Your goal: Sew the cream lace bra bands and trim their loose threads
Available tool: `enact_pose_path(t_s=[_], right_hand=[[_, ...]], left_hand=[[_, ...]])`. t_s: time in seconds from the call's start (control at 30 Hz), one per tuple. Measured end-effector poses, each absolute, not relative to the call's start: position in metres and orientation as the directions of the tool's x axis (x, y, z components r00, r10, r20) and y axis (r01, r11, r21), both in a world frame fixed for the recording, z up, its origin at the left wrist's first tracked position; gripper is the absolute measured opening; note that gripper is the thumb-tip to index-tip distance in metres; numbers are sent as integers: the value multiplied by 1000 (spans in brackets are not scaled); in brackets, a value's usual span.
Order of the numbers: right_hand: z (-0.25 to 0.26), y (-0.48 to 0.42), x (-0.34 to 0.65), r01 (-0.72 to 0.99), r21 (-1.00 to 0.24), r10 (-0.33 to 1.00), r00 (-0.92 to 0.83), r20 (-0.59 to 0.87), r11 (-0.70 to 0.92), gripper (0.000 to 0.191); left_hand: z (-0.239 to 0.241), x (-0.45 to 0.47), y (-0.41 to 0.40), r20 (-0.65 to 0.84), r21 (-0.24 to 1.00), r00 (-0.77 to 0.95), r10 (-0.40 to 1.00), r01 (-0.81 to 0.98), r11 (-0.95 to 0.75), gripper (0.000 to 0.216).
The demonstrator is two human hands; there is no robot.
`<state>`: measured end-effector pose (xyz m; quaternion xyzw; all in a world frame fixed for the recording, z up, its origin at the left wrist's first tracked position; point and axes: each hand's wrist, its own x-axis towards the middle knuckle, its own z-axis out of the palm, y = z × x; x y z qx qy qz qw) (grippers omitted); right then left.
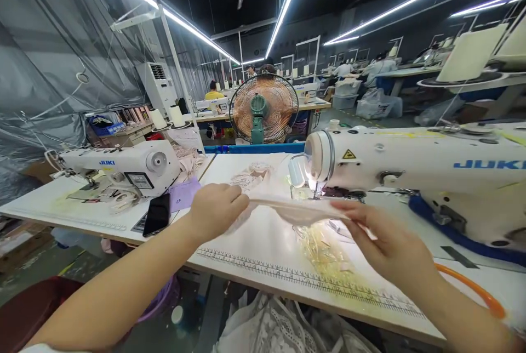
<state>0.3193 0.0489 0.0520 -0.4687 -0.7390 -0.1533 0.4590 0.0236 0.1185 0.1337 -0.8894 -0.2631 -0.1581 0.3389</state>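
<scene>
A pale pink piece of fabric is stretched sideways between my two hands, just in front of the needle area of the large sewing machine. My left hand is closed around its left end. At the other end, my right hand pinches the edge between thumb and fingers. The machine's lamp lights the needle area behind the cloth. Beyond my left hand, lace pieces lie on the white table. The exact garment part I hold cannot be made out.
A ruler strip runs along the table's front edge. To the left are a phone, purple paper and a second sewing machine. A fan stands behind the table. White lace garments hang below, and an orange ring lies right.
</scene>
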Motion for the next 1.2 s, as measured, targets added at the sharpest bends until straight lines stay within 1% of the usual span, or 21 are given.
enact_pose_path(t_s=[0.07,0.1,0.17,0.2,0.27,0.3,0.37,0.47,0.53,0.57,0.63,0.7,0.77,0.9,1.03,1.2], right_hand=[[48,50,328,872,-66,473,-199,858,485,8],[41,48,332,878,-13,467,-242,850,479,8],[15,38,340,867,48,537,-350,767,496,12],[0,30,343,855,50,596,-400,696,515,15],[-27,11,347,840,15,691,-457,561,543,22],[-37,3,348,839,-9,720,-460,520,543,23],[-43,-9,348,857,-36,754,-432,494,514,22],[-26,-16,340,909,-24,799,-353,486,416,23],[-8,-15,324,931,-33,797,-293,528,364,24],[-1,-13,312,929,-54,779,-274,564,365,21],[6,-6,283,893,-109,738,-287,610,437,16],[2,7,254,853,-159,742,-323,587,497,14],[-7,23,229,848,-173,748,-323,580,500,12],[-22,47,211,845,-166,727,-318,608,509,13],[-19,50,219,812,-144,676,-356,645,566,20],[-15,45,231,785,-152,638,-356,683,601,15]], left_hand=[[110,29,127,471,-500,819,327,554,-666,26],[93,32,130,464,-480,829,312,532,-698,27],[53,35,130,426,-416,856,293,473,-777,27],[34,36,128,405,-372,867,289,445,-815,25],[3,35,121,383,-274,873,301,419,-866,21],[-8,34,117,380,-226,868,319,422,-878,18],[-18,32,110,376,-149,855,358,437,-887,15],[-18,32,105,373,-92,840,393,456,-885,17],[-16,34,103,381,-81,830,407,469,-880,18],[-16,35,103,387,-79,825,412,474,-877,19],[-17,38,101,402,-76,814,419,485,-871,18],[-18,40,99,419,-75,802,425,497,-864,19],[-19,42,96,433,-75,793,428,504,-860,20],[-16,43,93,448,-89,788,423,510,-856,23],[-4,35,91,459,-116,778,429,531,-839,20],[13,7,86,471,-173,745,472,603,-779,16]])
